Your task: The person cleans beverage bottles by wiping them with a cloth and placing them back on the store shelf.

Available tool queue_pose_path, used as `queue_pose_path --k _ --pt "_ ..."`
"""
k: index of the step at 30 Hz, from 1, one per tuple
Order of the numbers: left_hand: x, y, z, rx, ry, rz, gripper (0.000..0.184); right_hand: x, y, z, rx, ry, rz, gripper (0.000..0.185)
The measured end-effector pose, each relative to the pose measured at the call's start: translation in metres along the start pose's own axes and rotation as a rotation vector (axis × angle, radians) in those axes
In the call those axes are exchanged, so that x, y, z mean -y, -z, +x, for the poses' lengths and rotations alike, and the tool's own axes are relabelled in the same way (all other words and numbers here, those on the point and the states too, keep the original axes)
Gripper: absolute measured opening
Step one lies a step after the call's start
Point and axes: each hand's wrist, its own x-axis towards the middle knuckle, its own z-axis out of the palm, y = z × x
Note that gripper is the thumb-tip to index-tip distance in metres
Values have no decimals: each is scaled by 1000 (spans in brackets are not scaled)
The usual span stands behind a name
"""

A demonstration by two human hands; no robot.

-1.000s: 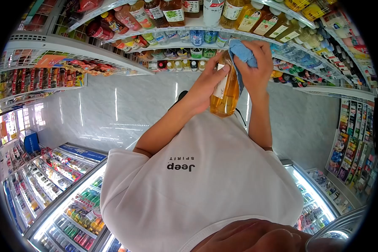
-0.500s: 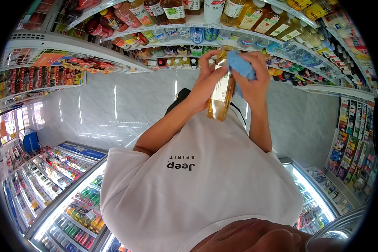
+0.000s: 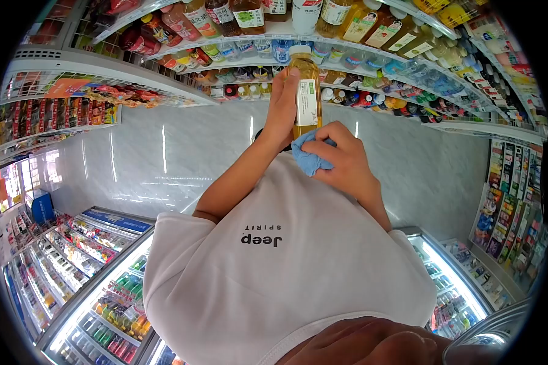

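A bottle of amber drink (image 3: 307, 103) with a white cap and a pale label is held in front of my chest. My left hand (image 3: 281, 103) is wrapped around its left side, the thumb near the neck. In my right hand (image 3: 344, 158) a blue cloth (image 3: 311, 157) is bunched up. The cloth presses against the bottle's lower end and covers part of it. Some fingers of both hands are hidden behind the bottle and the cloth.
Shelves of drink bottles (image 3: 248, 17) curve across the far side. Packaged snacks hang on a rack (image 3: 125, 94) at the left. Lit drink coolers (image 3: 112, 316) stand behind me on both sides. Grey tiled floor (image 3: 182, 137) lies between them.
The bottle has moved up and slightly left, its cap now showing. My right hand has gone with the cloth from the bottle's neck down to its lower end.
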Motion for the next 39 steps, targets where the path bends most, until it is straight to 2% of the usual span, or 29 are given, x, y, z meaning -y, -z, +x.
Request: queue_pose_path --k 4,7,11,15,16,19,22,25,28,31,34,37,39 --pt "-2 2 -2 53 12 -6 56 -6 -8 0 -79 46 -45 42" --pt "-3 -5 -4 12 -35 -64 61 -10 -12 2 -190 25 -93 43" --pt "8 -1 -3 110 -310 198 61 -21 -13 15 -373 11 -132 45" --pt "10 -7 -13 105 -430 478 56 -26 1 31 -513 2 -133 45" --pt "5 -11 -21 137 -393 482 52 -25 7 32 -480 -29 -117 42" --pt "10 -9 -23 203 -471 522 44 -23 21 39 -480 -59 -110 42" --pt "5 -8 -29 301 -416 468 49 -21 25 41 -478 -91 -67 42" --pt "10 -1 -27 430 -370 320 67 -25 22 34 -509 -32 47 36" --pt "-1 -2 -34 457 -217 238 85 -36 20 26 -646 -4 345 37" --pt "-7 2 -34 531 -203 191 91 -43 23 24 -763 -35 319 39" --pt "-26 1 -38 632 -131 169 90 -45 36 25 -684 36 393 40" --pt "-34 4 -40 722 -102 250 89 -46 48 29 -710 59 432 42" --pt "-33 4 -40 773 -123 348 86 -33 62 33 -514 92 412 41"
